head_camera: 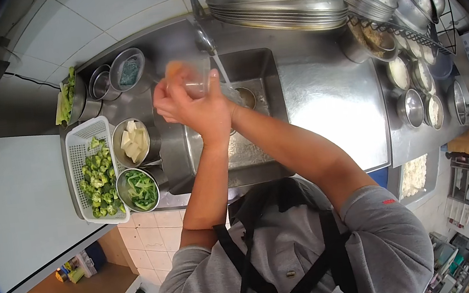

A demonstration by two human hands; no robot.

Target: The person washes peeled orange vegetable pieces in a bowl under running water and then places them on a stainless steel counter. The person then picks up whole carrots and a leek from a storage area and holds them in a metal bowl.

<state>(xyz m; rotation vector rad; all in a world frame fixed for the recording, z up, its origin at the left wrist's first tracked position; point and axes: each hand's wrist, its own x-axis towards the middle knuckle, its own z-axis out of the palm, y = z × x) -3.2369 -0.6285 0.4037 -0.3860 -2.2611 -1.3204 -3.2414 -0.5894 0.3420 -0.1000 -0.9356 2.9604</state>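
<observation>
Above the left side of a steel sink (244,176), my two hands overlap, wrists close together. My left hand (211,120) grips a clear plastic container (200,73), its thumb up along the right side. My right hand (176,93) lies partly behind it, fingers against a blurred orange thing, perhaps a sponge (179,69), at the container. Water runs from the faucet (204,40) just right of the container. A round metal bowl (247,97) is in the sink, partly hidden by my forearm.
Left of the sink stand a white basket (73,166) of broccoli, bowls of pale chunks (135,142) and cut greens (142,189), and metal pots (127,69). Stacked steel bowls (278,0) sit on a rack above; more bowls (410,108) stand right. Another person (464,142) is at far right.
</observation>
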